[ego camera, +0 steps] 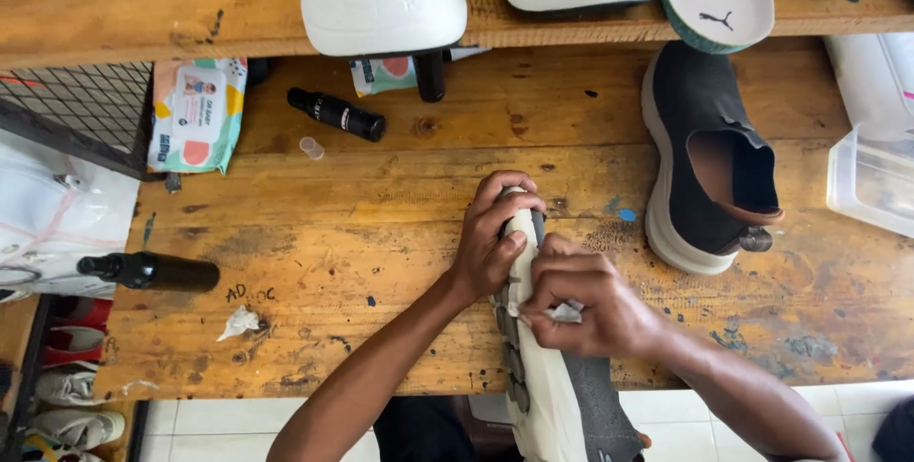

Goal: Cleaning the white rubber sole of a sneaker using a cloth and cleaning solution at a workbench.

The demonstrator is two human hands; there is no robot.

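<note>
A dark knit shoe (562, 395) with a thick white sole lies on its side over the near edge of the wooden workbench (381, 234), toe pointing away. The left hand (490, 238) is clamped around the toe end, fingers curled over the top — a firm grasp that pins the shoe down. The right hand (586, 305) pinches a small white wipe (564, 312) against the sole's side wall.

The shoe looks light; its knit upper is probably soft and would collapse under a squeeze, while the sole seems stiffer (the better place to hold). Its mate (705, 157) stands near to the right, and a dark bottle (335, 114) and a pack of wipes (197, 115) lie well apart, further back.
</note>
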